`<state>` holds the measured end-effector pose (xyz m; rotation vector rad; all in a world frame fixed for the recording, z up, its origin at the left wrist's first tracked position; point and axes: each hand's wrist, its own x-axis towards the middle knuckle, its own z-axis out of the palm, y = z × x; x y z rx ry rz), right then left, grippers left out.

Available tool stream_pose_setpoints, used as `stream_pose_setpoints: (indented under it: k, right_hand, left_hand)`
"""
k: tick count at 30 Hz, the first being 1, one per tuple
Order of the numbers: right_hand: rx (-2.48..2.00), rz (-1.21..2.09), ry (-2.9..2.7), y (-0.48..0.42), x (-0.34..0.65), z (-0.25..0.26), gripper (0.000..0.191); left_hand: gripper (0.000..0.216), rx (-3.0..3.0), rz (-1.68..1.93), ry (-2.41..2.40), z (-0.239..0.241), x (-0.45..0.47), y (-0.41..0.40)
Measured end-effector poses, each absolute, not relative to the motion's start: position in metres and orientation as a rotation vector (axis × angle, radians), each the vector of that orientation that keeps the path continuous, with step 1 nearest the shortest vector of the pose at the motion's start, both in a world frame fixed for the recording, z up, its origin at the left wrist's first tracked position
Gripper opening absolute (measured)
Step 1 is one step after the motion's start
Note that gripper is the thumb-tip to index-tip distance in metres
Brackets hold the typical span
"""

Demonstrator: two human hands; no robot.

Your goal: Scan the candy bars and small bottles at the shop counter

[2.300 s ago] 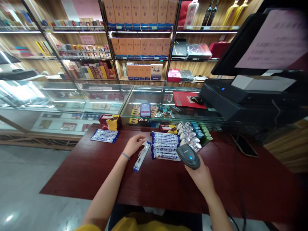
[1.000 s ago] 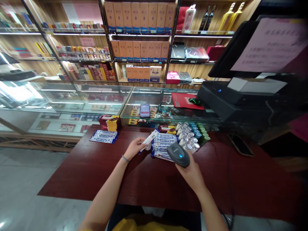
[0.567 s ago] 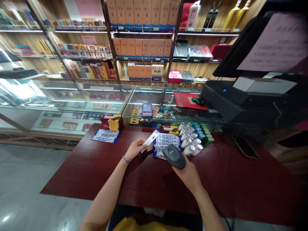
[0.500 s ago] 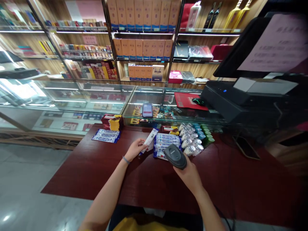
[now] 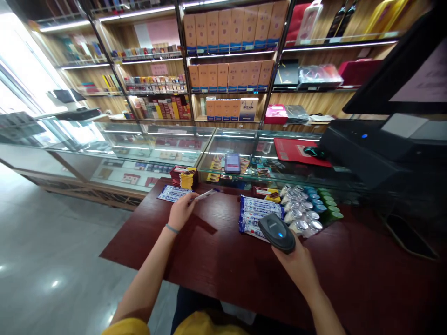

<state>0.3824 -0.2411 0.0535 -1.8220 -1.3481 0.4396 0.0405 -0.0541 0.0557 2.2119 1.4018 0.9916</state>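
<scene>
My left hand [image 5: 182, 211] is closed on one end of a slim white-and-blue snack packet [image 5: 206, 195], held nearly edge-on above the table. Just beyond that hand lies a small pile of similar packets [image 5: 173, 193]. My right hand [image 5: 296, 258] grips a black barcode scanner [image 5: 277, 231], whose small blue light is lit. Under the scanner's head, partly covered by it, sits a larger pile of blue-and-white packets [image 5: 260, 209]. Right of this pile stand several silver-topped small containers [image 5: 300, 211], with blue ones [image 5: 315, 201] and green ones [image 5: 330, 204] alongside.
Red-and-yellow boxes [image 5: 184, 177] are stacked at the table's far left, with more [image 5: 267, 193] behind the larger pile. A phone [image 5: 412, 235] lies at right. Behind the dark red table [image 5: 223, 265] runs a glass display counter [image 5: 157, 139]; a small screen device [image 5: 232, 163] stands there.
My left hand has moved left with the packet, away from the larger pile towards the smaller one, and the packet has tilted edge-on. The scanner's blue light has come on. My view has turned left.
</scene>
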Motion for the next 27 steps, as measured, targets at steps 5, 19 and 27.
stream_pose_setpoints:
  k: [5, 19, 27]
  right_hand:
    - [-1.871, 0.394, -1.331, -0.239, 0.382, 0.050, 0.039]
    - [-1.923, 0.300, -1.326, -0.237, 0.384, 0.046, 0.044]
    - [-1.908, 0.282, -1.307, -0.237, 0.385, 0.046, 0.046]
  left_hand:
    - [0.022, 2.496, 0.779, 1.618, 0.033, -0.042, -0.048]
    - [0.024, 2.740, 0.524, 1.689, 0.003, -0.094, -0.028]
    - [0.028, 2.708, 0.548, 1.680, -0.004, -0.094, -0.035]
